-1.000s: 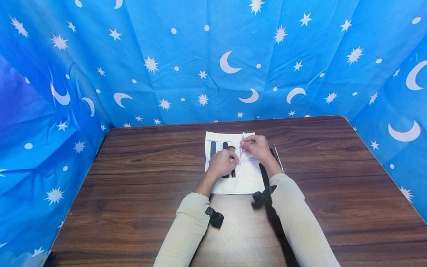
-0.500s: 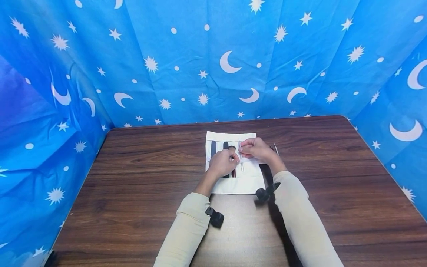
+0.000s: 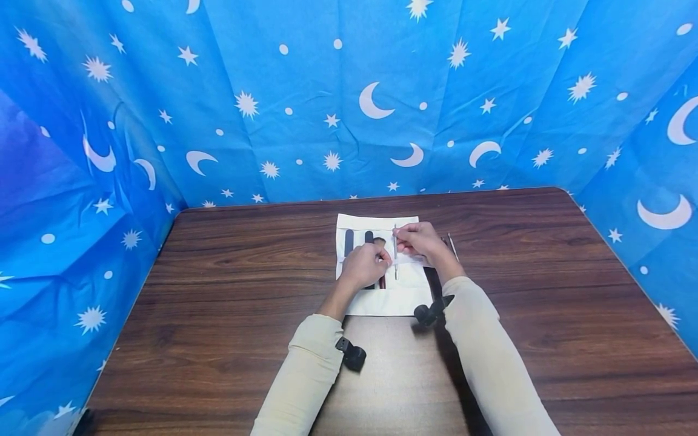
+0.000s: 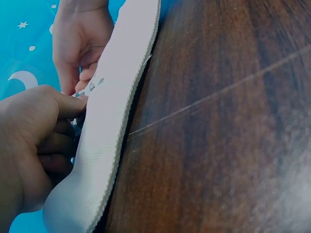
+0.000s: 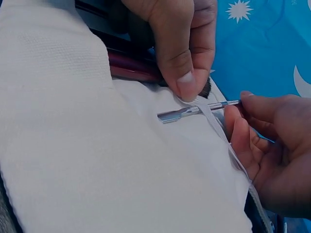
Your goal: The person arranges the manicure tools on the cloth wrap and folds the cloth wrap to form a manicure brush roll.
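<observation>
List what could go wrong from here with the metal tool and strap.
1. The white strap could slip from the left hand's fingertip pinch and knock the metal tool threaded under it.
2. The tool's flat end might snag on the white case, which it lies against.
3. The right hand pinches only one end, so the tool could twist.

My arms slant inward as they reach forward: left arm, right arm. My left hand has its back up, thumb pinched against the forefinger, the remaining fingers curled under. Just right of my left hand and slightly farther from me is my right hand, pinching at the fingertips, its lower fingers loosely bent. They overlap, so I can't be sure how many fingers share that pinch.
</observation>
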Available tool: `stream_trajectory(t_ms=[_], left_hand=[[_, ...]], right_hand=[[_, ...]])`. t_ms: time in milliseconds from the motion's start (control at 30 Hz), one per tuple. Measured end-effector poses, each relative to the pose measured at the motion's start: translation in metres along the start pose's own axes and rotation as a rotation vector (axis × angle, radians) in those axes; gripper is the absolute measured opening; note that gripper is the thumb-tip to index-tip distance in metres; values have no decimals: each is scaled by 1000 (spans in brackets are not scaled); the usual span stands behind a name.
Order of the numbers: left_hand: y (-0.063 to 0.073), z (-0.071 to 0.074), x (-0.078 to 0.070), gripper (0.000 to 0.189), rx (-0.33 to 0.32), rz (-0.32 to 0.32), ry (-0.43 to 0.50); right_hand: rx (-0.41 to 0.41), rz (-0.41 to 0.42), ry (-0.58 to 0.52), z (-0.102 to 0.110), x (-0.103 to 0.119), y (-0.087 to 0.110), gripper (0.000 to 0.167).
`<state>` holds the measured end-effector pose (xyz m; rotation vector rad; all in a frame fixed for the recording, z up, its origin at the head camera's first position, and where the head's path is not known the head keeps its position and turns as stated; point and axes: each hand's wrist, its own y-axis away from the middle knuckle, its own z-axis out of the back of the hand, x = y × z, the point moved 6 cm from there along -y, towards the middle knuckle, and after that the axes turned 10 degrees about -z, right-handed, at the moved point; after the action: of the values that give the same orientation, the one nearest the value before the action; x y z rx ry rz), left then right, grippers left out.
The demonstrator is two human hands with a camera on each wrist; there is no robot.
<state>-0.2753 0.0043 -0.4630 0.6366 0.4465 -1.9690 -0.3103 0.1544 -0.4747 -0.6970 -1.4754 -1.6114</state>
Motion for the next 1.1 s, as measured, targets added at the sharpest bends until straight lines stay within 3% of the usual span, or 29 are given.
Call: stream_trajectory(t_ms=[233,367,667,900,1100], left_hand=[[0,0,0,13,-2,1,-2],[0,0,0,13,-2,0,-3],[0,0,1,13,-1,-3,4],[1,0,-1,13,-7,-7,10],[1,1,-1,12,-15,-7,7]], right_hand=[[-42,-3,-32,0,0,0,34],[-54,-10,21,0,0,3,33],[23,-53,129,-2,2,13,26],[-29,-6,354,1,4,21,23],[-53,44,440,-1,5,20,22]])
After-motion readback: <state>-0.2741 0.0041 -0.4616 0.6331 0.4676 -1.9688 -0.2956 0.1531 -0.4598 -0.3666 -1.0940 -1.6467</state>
